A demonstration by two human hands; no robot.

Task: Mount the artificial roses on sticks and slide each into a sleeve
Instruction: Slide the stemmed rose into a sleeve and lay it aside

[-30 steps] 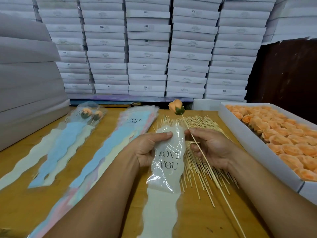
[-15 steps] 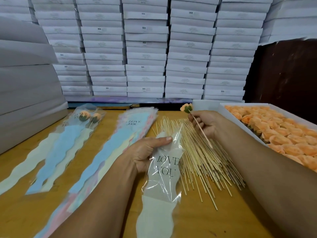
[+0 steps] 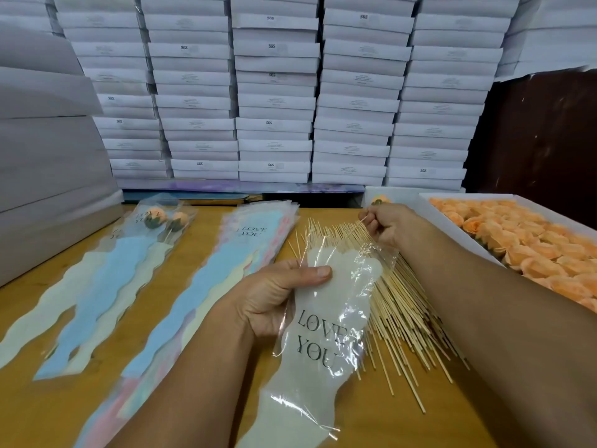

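Right hand [image 3: 386, 223] pinches thin wooden stick [image 3: 355, 228] bearing peach artificial rose [image 3: 378, 200], pointing down-left at clear "LOVE YOU" sleeve [image 3: 326, 321] (left hand [image 3: 274, 295] grips its mouth).

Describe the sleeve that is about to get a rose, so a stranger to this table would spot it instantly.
Start at the wooden table and find the loose pile of sticks near its middle. Overlapping the pile's left edge is one sleeve, held in the grip of the left hand. Unlike the sleeves lying flat to its left, it is lifted, cream-backed and empty.
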